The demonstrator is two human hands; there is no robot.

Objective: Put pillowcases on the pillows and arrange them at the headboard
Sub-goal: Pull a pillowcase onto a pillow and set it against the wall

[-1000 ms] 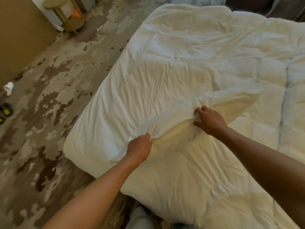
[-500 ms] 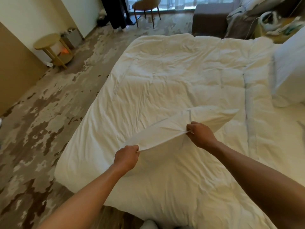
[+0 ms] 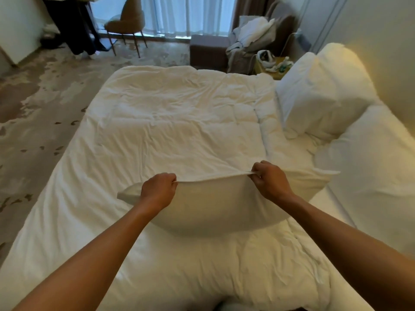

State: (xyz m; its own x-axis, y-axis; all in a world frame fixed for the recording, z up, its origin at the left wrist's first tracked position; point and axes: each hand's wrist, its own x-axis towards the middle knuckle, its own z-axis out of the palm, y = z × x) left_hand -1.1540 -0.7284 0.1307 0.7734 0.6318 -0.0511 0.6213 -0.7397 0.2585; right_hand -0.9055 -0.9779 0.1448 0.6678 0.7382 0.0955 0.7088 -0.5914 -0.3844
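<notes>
Pillow (image 3: 215,212), cased: top hem is pinched by left hand (image 3: 158,190) and right hand (image 3: 270,180), lifted over the duvet (image 3: 179,122). Risk: hem may be pulled from either pinch, and the pillow dropped short of the headboard pillows (image 3: 323,95).

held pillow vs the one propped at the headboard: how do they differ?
The held pillow is gripped along its top edge by the left hand and right hand; the propped pillow is untouched. The held pillow sags in a curve over the duvet; the propped pillow leans upright at the head end. Both are white.
</notes>
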